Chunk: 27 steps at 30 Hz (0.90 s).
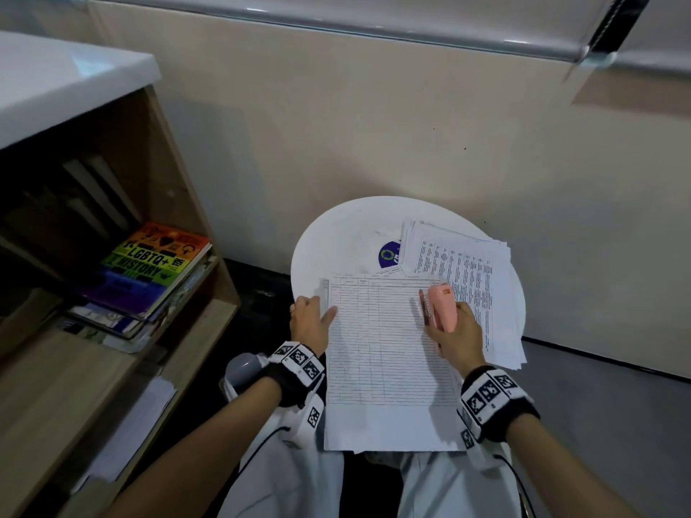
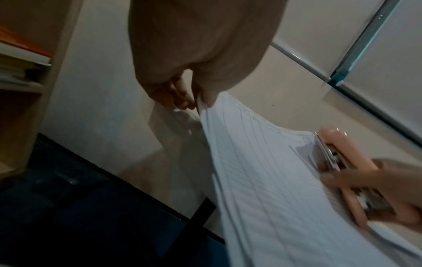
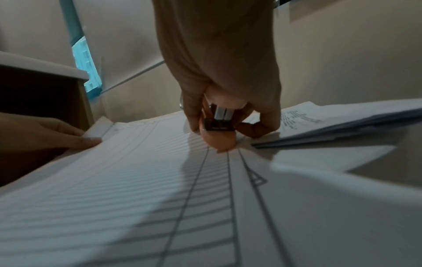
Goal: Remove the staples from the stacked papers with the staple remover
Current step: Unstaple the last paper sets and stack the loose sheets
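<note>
at the far left a wooden bookshelf [image 1: 194, 218] is standing against the wall, with a rainbow-coloured history book [image 1: 149, 267] lying on top of a pile of books on its shelf. right of it, a round white table [image 1: 336, 237] is sitting close to the wall.

the person's left hand [image 1: 310, 319] is pinching the left edge of the ruled form papers [image 1: 385, 349]; the left wrist view is showing the thumb on top and the fingers [image 2: 180, 94] curled under the sheets, lifting that edge off the table. the papers are lying partly on the near side of the table and are hanging over its front edge toward the person's lap. a round blue sticker [image 1: 389, 256] is showing on the tabletop just beyond the papers.

farther right, the right hand [image 1: 456, 330] is gripping a pink staple remover [image 1: 443, 306], fingers wrapped around its body, with the metal tip pointing away from the person and sitting over the upper right part of the ruled papers. whether the tip is touching the sheet cannot be told.

at the right side of the table a second stack of printed papers [image 1: 467, 271] is lying fanned out, its right edge overhanging the table rim, just beside the hand that is holding the tool.
</note>
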Available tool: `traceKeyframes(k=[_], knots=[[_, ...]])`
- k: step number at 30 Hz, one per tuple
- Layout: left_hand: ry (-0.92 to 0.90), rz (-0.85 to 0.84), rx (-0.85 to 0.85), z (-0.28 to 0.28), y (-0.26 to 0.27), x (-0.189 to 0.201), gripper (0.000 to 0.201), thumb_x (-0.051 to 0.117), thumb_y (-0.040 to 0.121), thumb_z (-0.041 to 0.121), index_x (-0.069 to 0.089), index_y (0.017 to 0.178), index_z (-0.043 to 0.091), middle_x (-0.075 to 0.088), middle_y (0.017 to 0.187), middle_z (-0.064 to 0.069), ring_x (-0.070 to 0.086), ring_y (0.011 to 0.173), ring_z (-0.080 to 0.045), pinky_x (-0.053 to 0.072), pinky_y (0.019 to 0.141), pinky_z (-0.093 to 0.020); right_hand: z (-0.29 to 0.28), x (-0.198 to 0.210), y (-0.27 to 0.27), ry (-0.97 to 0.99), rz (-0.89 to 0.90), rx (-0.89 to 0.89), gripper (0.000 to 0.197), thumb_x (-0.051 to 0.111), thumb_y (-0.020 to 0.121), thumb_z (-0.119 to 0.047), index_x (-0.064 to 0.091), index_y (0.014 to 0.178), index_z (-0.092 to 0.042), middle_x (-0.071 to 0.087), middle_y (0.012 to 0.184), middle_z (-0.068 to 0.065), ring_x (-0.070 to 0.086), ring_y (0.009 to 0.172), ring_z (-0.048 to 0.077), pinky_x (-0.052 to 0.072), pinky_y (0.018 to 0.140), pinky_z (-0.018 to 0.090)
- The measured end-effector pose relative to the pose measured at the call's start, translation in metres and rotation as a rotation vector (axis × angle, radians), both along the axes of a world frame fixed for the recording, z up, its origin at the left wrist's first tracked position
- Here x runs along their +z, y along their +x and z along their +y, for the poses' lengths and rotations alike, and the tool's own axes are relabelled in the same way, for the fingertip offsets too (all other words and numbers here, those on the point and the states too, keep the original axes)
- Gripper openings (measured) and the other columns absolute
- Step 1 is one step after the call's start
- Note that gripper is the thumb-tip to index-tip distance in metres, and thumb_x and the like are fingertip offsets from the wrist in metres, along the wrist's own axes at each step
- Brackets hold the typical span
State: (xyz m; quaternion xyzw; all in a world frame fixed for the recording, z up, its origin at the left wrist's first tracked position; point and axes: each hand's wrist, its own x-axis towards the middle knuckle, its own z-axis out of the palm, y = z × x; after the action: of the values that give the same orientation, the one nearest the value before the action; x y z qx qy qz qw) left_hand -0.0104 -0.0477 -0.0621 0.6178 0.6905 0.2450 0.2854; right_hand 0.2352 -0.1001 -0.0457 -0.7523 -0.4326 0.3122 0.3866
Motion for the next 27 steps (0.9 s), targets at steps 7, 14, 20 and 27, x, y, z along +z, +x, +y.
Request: traceKeyframes(k=[7,14,20,27], knots=[[0.113,-0.194,-0.091,0.03,-0.006,0.015,0.029,0.04,0.1,0.013,0.048,0.074,0.005,0.049,0.083,-0.014,0.046,0.077,-0.018,0.037,0.069,-0.028,0.005,0.007,0.017,0.004,0.01,0.109,0.043,0.078,0.073,-0.002,0.049,0.104,-0.009,0.059,0.094,0.012,0.057,0.074,0.026,0.051,0.059,0.033],[0.009,-0.688,-0.178,0.007,0.019,0.034,0.045,0.039,0.099,0.037,0.031,0.14,0.021,0.054,0.127,0.008,0.056,0.112,-0.009,0.044,0.089,-0.021,0.016,-0.001,0.002,0.03,-0.061,-0.014,0.043,0.078,0.071,-0.001,0.05,0.103,-0.005,0.06,0.096,0.013,0.059,0.083,0.03,0.049,0.067,0.034],[0.205,-0.561,-0.26,0.0,0.014,0.003,0.042,0.043,0.1,0.019,0.037,0.141,0.02,0.047,0.142,0.005,0.045,0.129,-0.004,0.037,0.108,-0.025,0.021,0.002,0.004,-0.028,-0.065,-0.014,0.045,0.078,0.072,-0.002,0.048,0.106,-0.004,0.056,0.096,0.011,0.058,0.084,0.028,0.051,0.069,0.034],[0.026,-0.665,-0.111,0.007,0.013,0.008,0.034,0.058,0.092,0.021,0.058,0.122,0.005,0.066,0.117,-0.007,0.063,0.109,-0.02,0.051,0.098,-0.043,0.017,0.006,0.004,-0.029,0.031,0.047,0.047,0.079,0.072,-0.003,0.047,0.105,-0.012,0.06,0.095,0.009,0.059,0.081,0.027,0.057,0.072,0.043]])
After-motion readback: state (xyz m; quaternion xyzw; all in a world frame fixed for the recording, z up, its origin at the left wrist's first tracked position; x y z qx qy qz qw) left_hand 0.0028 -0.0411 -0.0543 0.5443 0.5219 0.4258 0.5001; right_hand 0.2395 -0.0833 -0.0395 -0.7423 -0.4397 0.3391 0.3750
